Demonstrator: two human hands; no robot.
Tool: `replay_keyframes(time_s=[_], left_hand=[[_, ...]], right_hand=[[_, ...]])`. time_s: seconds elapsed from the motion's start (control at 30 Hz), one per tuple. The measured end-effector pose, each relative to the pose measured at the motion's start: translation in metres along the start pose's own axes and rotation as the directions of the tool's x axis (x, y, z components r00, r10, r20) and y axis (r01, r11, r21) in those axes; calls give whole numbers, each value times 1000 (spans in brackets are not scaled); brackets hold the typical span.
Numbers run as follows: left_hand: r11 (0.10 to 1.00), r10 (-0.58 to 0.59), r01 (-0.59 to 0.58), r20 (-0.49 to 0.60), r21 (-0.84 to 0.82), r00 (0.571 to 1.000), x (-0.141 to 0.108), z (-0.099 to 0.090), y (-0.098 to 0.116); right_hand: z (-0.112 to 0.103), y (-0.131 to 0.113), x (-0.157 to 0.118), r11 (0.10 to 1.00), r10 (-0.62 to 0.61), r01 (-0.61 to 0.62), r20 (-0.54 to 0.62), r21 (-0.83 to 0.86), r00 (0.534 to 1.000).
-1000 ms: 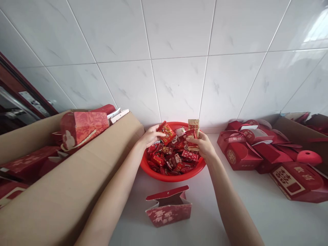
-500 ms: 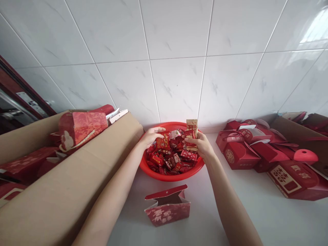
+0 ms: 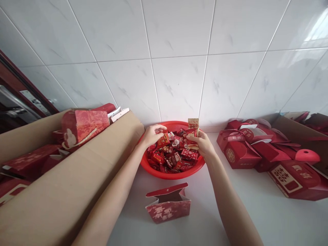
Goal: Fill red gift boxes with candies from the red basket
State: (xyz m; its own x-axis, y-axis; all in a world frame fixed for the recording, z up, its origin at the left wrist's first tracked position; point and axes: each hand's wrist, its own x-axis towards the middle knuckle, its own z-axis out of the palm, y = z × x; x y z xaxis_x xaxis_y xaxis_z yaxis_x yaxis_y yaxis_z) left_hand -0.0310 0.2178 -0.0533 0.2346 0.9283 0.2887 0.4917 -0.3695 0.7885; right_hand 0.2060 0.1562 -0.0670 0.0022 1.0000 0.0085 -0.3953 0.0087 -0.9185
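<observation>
A red plastic basket (image 3: 169,176) full of red-wrapped candies (image 3: 173,159) stands against the wall. My left hand (image 3: 153,135) is over its left side, fingers closed on the edge of a red and yellow candy packet (image 3: 163,140), which tilts up from the pile. At the right rim, my right hand (image 3: 205,143) is closed around a few wrapped sweets: a red candy packet (image 3: 191,133) in front of a long gold packet (image 3: 193,123). In front of the basket stands a small red gift box (image 3: 169,212), its top open and its inside dark.
To the left a long cardboard box (image 3: 102,160) holds several red gift boxes (image 3: 89,124). Several closed red boxes (image 3: 243,155) are grouped on the right of the white counter (image 3: 205,212), beside another cardboard box (image 3: 294,131). A tiled wall (image 3: 176,89) rises behind.
My left hand has closed on the red and yellow packet and tilted it up from the pile. My right hand keeps its sweets nearly in place. The view has shifted slightly.
</observation>
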Motion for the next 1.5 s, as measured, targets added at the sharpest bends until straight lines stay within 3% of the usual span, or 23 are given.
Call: replay_keyframes(time_s=[0.07, 0.13, 0.2, 0.3, 0.4, 0.6, 0.9, 1.07, 1.2, 1.3, 1.5], left_hand=[[996, -6, -18, 281, 84, 960, -5, -1, 5], [972, -98, -33, 527, 234, 844, -11, 1, 10], [920, -179, -89, 610, 383, 772, -16, 7, 13], [880, -173, -148, 594, 451, 786, -22, 18, 14], [859, -198, -133, 560, 495, 804, -24, 28, 14], [824, -185, -95, 424, 558, 887, -21, 34, 14], [858, -177, -57, 399, 510, 900, -22, 28, 12], [921, -123, -25, 350, 390, 929, -22, 18, 8], [995, -23, 0, 225, 104, 974, -21, 15, 5], [999, -28, 33, 164, -25, 986, -19, 16, 4], [965, -64, 100, 150, -242, 987, -19, 16, 2]], right_hand=[[-2, 3, 2, 1000, -9, 9, 7, 4, 1000], [-3, 4, 3, 1000, -16, 16, 18, -12, 1000], [-4, 4, 2, 999, -12, 13, 19, -31, 1000], [-2, 0, -1, 999, 8, -8, -4, -53, 1000], [0, -3, -3, 998, 19, -20, -19, -64, 1000], [1, -4, -4, 997, 19, -20, -21, -75, 1000], [-1, -2, -2, 998, 7, -7, 3, -64, 1000], [-1, -1, -1, 999, -3, 4, 9, -34, 1000], [-3, 2, 1, 999, 2, -1, 20, -45, 1000], [-4, 2, 1, 999, 7, -7, 20, -44, 1000], [-2, 0, -2, 1000, 13, -13, 33, -24, 999]])
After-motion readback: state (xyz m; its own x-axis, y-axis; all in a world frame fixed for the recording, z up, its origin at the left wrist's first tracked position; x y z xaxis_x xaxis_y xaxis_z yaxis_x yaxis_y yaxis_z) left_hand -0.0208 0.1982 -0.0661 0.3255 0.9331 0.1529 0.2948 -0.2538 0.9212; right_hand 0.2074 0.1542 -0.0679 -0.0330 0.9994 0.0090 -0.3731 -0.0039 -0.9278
